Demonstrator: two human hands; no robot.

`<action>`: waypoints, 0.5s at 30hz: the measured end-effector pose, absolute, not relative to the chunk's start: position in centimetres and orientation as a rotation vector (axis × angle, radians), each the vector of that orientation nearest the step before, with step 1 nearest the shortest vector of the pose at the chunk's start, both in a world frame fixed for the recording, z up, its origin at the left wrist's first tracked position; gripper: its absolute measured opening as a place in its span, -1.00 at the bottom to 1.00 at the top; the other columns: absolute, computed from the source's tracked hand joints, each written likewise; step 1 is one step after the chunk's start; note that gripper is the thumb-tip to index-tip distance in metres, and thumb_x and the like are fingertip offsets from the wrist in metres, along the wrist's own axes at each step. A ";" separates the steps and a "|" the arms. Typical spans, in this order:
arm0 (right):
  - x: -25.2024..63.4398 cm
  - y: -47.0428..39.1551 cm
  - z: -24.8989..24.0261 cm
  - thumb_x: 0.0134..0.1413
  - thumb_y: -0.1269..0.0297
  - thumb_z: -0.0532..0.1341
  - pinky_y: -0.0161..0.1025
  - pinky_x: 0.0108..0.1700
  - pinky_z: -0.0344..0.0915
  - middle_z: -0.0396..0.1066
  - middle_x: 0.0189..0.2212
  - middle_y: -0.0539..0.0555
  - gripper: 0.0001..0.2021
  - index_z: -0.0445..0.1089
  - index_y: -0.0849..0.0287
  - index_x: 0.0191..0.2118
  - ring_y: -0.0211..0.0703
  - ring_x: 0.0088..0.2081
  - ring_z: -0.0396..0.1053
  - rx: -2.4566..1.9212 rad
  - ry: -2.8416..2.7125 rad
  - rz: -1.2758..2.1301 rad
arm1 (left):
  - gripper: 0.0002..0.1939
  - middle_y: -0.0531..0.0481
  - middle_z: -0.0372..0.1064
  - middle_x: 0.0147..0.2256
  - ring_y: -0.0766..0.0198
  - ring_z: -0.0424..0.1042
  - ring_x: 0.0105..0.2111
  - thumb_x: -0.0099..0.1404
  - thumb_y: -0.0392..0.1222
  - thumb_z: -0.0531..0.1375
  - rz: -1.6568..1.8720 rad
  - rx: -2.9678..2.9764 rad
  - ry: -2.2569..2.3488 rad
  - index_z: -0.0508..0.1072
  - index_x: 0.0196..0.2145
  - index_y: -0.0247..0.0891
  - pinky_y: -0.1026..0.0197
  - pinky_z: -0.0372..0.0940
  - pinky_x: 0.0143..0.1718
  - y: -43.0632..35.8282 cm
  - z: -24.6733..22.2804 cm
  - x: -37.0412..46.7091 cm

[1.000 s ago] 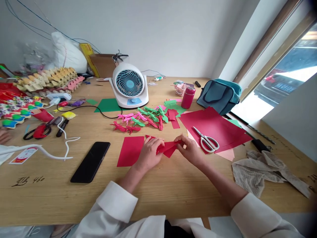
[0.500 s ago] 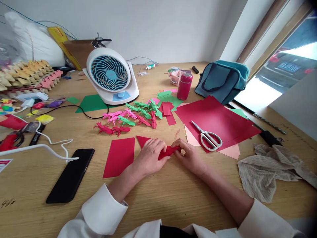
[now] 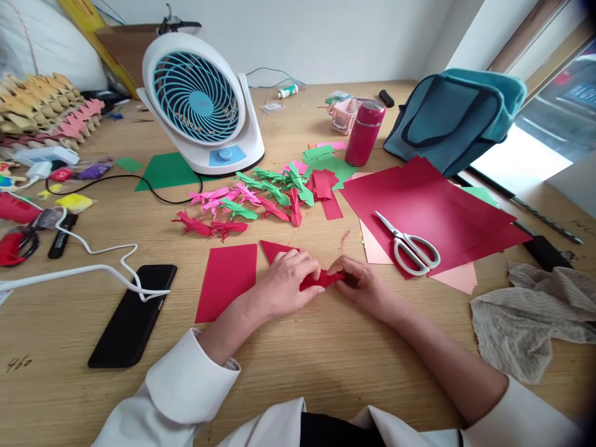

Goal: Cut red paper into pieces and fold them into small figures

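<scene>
A small folded piece of red paper (image 3: 329, 279) is held between both hands above the wooden table. My left hand (image 3: 287, 282) is closed on its left part, thumb at the lower edge. On its right end my right hand (image 3: 364, 287) pinches the paper, fingers curled. A pointed red sheet (image 3: 274, 249) shows behind my left hand, and part of it is hidden. Left of that lies a flat red rectangle (image 3: 228, 279). Folded paper figures in green, pink and red (image 3: 270, 197) are heaped beyond my hands.
White-handled scissors (image 3: 410, 245) rest on large red sheets (image 3: 447, 211) at the right. Behind stand a fan (image 3: 198, 102), a red bottle (image 3: 365, 133) and a blue bag (image 3: 451, 121). A phone (image 3: 133, 316) with a cable over it lies left, a cloth (image 3: 521, 323) right.
The camera view has shifted, so the table items appear larger and displaced. Both hands keep hold of the folded red paper, with little visible change in their grip.
</scene>
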State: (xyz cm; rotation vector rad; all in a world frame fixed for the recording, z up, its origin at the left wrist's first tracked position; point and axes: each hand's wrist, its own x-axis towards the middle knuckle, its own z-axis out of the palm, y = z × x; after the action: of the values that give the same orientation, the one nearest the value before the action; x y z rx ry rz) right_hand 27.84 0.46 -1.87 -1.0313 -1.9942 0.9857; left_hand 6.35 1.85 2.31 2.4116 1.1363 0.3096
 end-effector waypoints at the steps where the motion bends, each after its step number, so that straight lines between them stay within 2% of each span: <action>1: 27.9 0.5 -1.7 0.06 0.58 0.11 -0.31 -0.26 0.26 0.39 -0.31 0.03 -0.77 0.37 0.15 -0.22 -0.23 -0.30 0.35 -1.027 -2.015 0.985 | -0.86 0.00 0.37 -0.26 0.15 0.30 -0.17 0.26 -0.14 0.25 0.302 2.412 1.136 0.35 -0.35 -0.20 0.06 0.18 -0.08 1.8 2.3 6.4; 4: 28.2 0.4 -1.1 0.08 0.52 0.18 -0.33 -0.32 0.25 0.38 -0.29 0.04 -0.84 0.38 0.17 -0.22 -0.24 -0.33 0.34 -1.039 -2.073 1.032 | -0.86 0.02 0.36 -0.27 0.14 0.29 -0.17 0.25 -0.14 0.26 0.270 2.406 1.135 0.36 -0.34 -0.20 0.06 0.17 -0.08 1.8 2.1 6.3; 8: 28.7 0.3 -0.5 0.19 0.37 0.19 -0.30 -0.28 0.29 0.43 -0.25 0.08 -0.88 0.41 0.17 -0.16 -0.20 -0.29 0.36 -1.030 -2.081 1.172 | -0.87 0.03 0.36 -0.25 0.15 0.30 -0.15 0.22 -0.18 0.27 0.248 2.401 1.104 0.36 -0.32 -0.19 0.04 0.15 -0.05 1.6 1.7 6.4; 11: 29.1 0.3 -0.6 0.25 0.36 0.10 -0.33 -0.33 0.26 0.43 -0.36 0.02 -0.85 0.40 0.17 -0.15 -0.26 -0.39 0.32 -1.114 -2.026 1.194 | -0.86 0.03 0.35 -0.23 0.15 0.30 -0.14 0.23 -0.17 0.27 0.224 2.406 1.067 0.37 -0.30 -0.19 0.04 0.14 -0.03 1.2 1.6 6.6; 15: 29.4 0.2 -0.4 0.19 0.38 0.13 -0.38 -0.47 0.09 0.31 -0.53 -0.09 -0.88 0.41 0.17 -0.20 -0.32 -0.52 0.17 -1.205 -2.096 1.184 | -0.88 0.01 0.32 -0.22 0.17 0.31 -0.15 0.27 -0.16 0.24 0.195 2.427 1.034 0.37 -0.29 -0.20 0.04 0.14 -0.04 0.4 1.7 7.0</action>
State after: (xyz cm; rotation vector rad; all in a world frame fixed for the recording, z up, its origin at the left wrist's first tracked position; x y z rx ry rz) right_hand 29.41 0.19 -0.41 -1.2049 -2.0964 1.1840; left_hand 7.01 0.44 1.68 2.4267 1.0343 0.1949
